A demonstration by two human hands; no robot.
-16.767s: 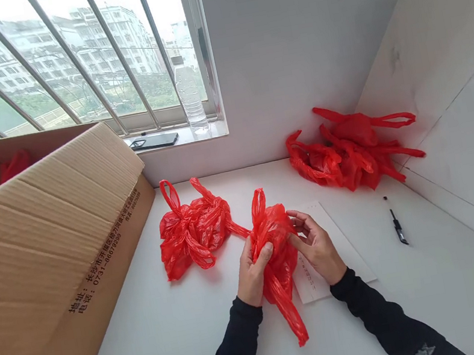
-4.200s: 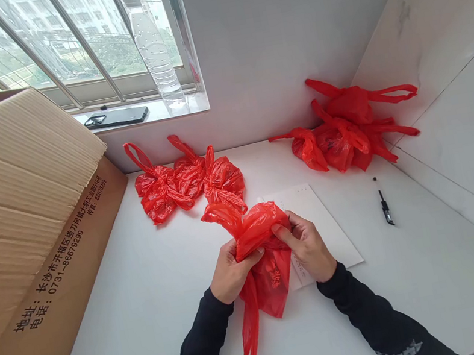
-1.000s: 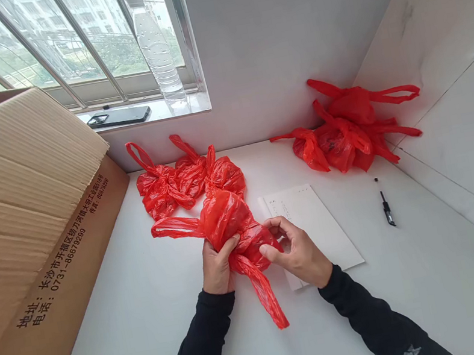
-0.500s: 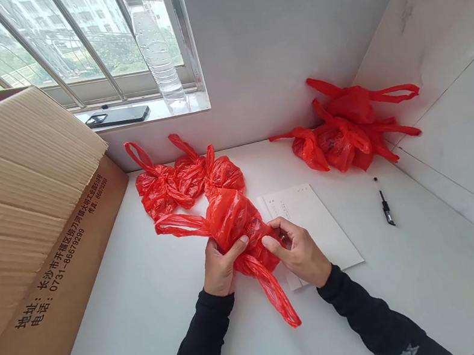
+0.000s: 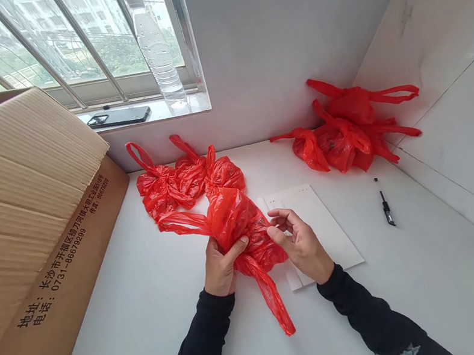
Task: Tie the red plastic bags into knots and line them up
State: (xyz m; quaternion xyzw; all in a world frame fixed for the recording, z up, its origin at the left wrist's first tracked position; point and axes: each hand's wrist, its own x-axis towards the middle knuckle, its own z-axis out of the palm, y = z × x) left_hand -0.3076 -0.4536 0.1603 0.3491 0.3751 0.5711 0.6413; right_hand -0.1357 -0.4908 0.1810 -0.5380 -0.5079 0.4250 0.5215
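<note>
My left hand (image 5: 221, 266) grips a red plastic bag (image 5: 260, 241) from its near left side, thumb laid across the front. One of its handles stretches out to the left and another hangs down toward me. What the bag contains is hidden. At its right edge is my right hand (image 5: 301, 245), the fingers loosely curled and apart from the thumb, with nothing visible between them. A white sheet or pad (image 5: 326, 229) with some writing lies partly beneath my right hand.
Several knotted red bags (image 5: 191, 176) sit by the wall behind; another heap of red bags (image 5: 347, 127) fills the far right corner. A large cardboard box (image 5: 47, 247) stands left. A pen (image 5: 386, 209) lies right. The windowsill carries a phone (image 5: 120, 117) and a water bottle (image 5: 158, 56).
My right hand has come off the bag's right side, its fingers spreading apart. The bag's lower handle has swung slightly left. My left hand keeps its hold in the same place.
</note>
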